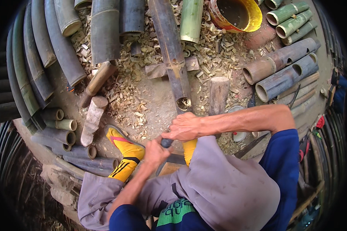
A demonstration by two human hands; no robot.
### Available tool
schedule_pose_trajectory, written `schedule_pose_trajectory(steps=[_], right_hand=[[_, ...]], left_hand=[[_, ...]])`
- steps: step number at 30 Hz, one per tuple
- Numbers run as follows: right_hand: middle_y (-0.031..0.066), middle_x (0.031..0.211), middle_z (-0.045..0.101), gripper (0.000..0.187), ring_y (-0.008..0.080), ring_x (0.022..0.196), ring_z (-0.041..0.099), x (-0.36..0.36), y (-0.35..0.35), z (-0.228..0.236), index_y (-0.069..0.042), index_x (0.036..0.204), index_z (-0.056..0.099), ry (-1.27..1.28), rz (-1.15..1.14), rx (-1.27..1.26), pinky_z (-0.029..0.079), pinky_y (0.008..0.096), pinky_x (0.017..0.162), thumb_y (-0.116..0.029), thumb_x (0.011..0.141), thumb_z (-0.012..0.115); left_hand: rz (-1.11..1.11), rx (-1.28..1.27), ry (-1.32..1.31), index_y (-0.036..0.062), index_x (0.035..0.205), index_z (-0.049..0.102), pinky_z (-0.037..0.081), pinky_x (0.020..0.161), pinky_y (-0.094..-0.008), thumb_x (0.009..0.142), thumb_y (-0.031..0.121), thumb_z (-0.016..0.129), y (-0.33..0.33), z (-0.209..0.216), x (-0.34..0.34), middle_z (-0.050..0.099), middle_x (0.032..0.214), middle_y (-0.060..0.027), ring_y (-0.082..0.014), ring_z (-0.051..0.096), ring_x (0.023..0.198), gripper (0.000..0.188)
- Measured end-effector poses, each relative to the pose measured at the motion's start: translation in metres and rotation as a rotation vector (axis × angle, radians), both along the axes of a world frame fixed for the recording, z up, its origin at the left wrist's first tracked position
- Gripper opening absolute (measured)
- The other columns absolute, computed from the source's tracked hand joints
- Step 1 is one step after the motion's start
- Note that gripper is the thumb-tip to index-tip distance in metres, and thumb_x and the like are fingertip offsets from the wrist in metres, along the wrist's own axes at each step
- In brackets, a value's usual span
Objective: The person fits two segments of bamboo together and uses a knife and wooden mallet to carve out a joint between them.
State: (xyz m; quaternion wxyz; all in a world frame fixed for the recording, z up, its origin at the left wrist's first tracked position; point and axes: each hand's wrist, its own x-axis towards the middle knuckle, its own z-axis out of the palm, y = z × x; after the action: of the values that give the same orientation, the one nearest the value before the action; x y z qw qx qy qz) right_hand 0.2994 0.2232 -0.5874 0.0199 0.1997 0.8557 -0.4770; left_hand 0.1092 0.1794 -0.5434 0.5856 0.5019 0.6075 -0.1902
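Note:
A long dark bamboo pole (167,42) runs from the far edge towards me, propped on a short wooden block (155,71). A hole is cut near its close end, with pale shavings inside. My right hand (184,127), with a ring on one finger, is closed right at that near end; what its fingers wrap is hidden. Just below and to its left, my left hand (155,152) is closed beside a dark rounded handle (166,143), which pokes out between the two hands. The rest of that handled tool cannot be seen.
Wood shavings (123,88) litter the ground. Bamboo poles (34,50) lie at left, with cut tubes (283,63) at right. A yellow-red bucket (254,17) of dark liquid stands far right. Upright wooden stakes flank the pole: one stake (219,94), one pale log (94,119).

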Motion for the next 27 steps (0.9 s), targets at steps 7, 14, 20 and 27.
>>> schedule_pose_trajectory(steps=[7, 14, 20, 27], right_hand=[[0.0084, 0.065, 0.065, 0.011, 0.0306, 0.064, 0.067, 0.024, -0.003, 0.003, -0.011, 0.086, 0.061, 0.054, 0.201, 0.005, 0.052, 0.0429, 0.046, -0.018, 0.077, 0.059], [0.0119, 0.072, 0.062, 0.026, 0.0321, 0.071, 0.064, -0.015, 0.019, 0.002, -0.013, 0.107, 0.056, -0.051, -0.096, 0.064, 0.052, 0.0432, 0.051, -0.013, 0.081, 0.055], [0.0118, 0.082, 0.060, 0.042, 0.0302, 0.083, 0.060, -0.019, 0.018, 0.005, -0.010, 0.112, 0.053, 0.016, -0.740, 0.062, 0.051, 0.0419, 0.073, -0.004, 0.071, 0.061], [0.0122, 0.086, 0.059, 0.052, 0.0298, 0.084, 0.059, -0.018, 0.019, 0.004, -0.004, 0.113, 0.053, 0.117, -1.013, 0.077, 0.050, 0.0381, 0.078, 0.002, 0.063, 0.066]], left_hand=[[0.317, 0.219, 0.010, 0.0059, 0.111, 0.063, 0.054, 0.068, -0.0431, 0.069, 0.019, 0.073, -0.071, -0.005, 0.056, 0.069, 0.078, -0.0208, -0.0331, 0.069, 0.071, 0.045], [0.011, 0.297, 0.028, 0.0096, 0.103, 0.066, 0.055, 0.066, -0.0414, 0.063, 0.025, 0.075, 0.015, -0.005, -0.015, 0.069, 0.077, -0.0166, -0.0336, 0.068, 0.066, 0.043], [-0.745, 0.492, 0.026, 0.0079, 0.084, 0.062, 0.053, 0.060, -0.0443, 0.060, 0.023, 0.070, 0.139, 0.014, -0.007, 0.066, 0.074, -0.0135, -0.0339, 0.065, 0.064, 0.030], [-1.038, 0.522, 0.011, 0.0066, 0.079, 0.062, 0.053, 0.060, -0.0433, 0.061, 0.013, 0.063, 0.186, 0.024, 0.025, 0.064, 0.069, -0.0163, -0.0345, 0.066, 0.067, 0.019]])
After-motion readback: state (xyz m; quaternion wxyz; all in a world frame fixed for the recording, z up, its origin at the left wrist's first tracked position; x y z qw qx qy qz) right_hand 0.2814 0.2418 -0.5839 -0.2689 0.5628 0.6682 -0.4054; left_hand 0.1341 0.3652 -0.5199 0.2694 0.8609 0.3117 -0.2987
